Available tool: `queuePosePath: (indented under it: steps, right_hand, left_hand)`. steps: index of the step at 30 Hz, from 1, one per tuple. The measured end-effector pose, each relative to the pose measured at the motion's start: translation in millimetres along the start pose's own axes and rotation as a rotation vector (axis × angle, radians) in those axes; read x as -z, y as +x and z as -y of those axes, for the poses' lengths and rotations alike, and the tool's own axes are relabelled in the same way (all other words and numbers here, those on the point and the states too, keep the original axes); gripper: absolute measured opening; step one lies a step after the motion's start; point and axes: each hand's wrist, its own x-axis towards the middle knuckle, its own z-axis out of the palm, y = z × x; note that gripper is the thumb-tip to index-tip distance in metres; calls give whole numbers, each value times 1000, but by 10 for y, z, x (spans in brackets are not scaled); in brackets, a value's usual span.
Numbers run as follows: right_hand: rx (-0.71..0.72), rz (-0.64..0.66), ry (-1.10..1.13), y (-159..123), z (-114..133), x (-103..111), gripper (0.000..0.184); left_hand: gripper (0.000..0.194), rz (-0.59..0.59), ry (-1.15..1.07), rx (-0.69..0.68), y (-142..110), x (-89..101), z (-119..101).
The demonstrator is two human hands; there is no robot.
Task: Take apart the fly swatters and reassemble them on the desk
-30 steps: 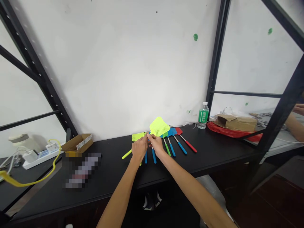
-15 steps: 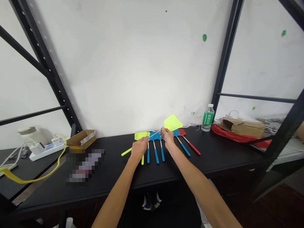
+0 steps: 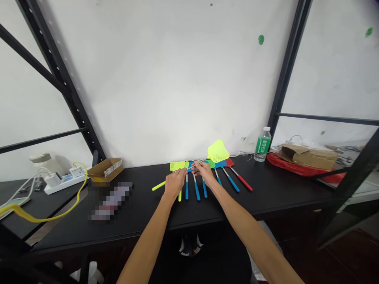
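Note:
A fly swatter with a yellow-green head is held slanted above the black table, its thin metal shaft running between my hands. My left hand is closed around its lower end, the grip hidden in the fingers. My right hand pinches the shaft a little farther up. Beneath lie more fly swatters in a fanned row, handles toward me: a yellow-green handle at the left, several blue handles and a red handle at the right. A green swatter head shows behind my right hand.
A water bottle stands at the back right, beside a cardboard box on red plastic. At left are an open carton, a power strip and a yellow cable. Black rack posts frame both sides.
My right hand has moved down the shaft, closer to my left hand. More of the green swatter head shows now. The view has shifted slightly.

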Motion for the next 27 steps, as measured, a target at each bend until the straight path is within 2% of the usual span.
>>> queuePosePath:
  steps: [9,21,27]
  right_hand:
    - [31,-126,42,22,30,70,51]
    - [14,-171,44,-1,123,119,53]
    - [4,-240,60,54,170,288,53]
  left_hand:
    - [40,42,-11,-4,18,-11,54]
    - [40,58,48,-64,-73,54,265]
    - [40,42,64,-73,-129,62,400]
